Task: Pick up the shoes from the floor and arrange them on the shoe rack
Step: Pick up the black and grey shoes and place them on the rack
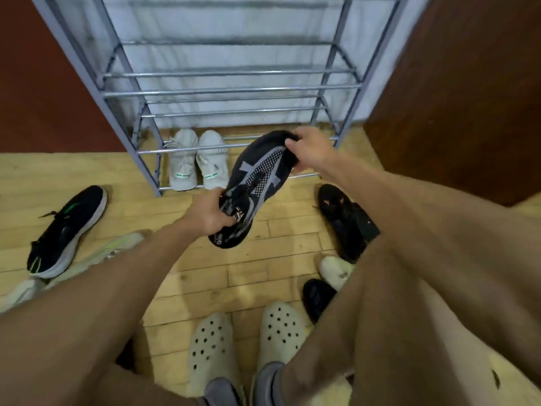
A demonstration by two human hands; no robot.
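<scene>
— Black knit shoe point(257, 183), held in the air by both hands: left hand point(209, 215) pinching the heel collar, right hand point(310, 148) closed on the toe.

— Where does it go?

— Onto the rack point(222, 90), bottom shelf, at about three o'clock from the white pair point(197, 159) already parked there. I'd level the sole, toe pointing to twelve, and set it down just beside them.

— And the rest?

— Green-striped shoe point(68, 230) at nine o'clock on the floor point(248, 276), dark shoes point(345, 218) at three.

Pair of sneakers point(197, 161) on shoe rack point(228, 90) bottom shelf at 12 o'clock; one trainer point(67, 231) on floor point(248, 276) at 9 o'clock.
</scene>
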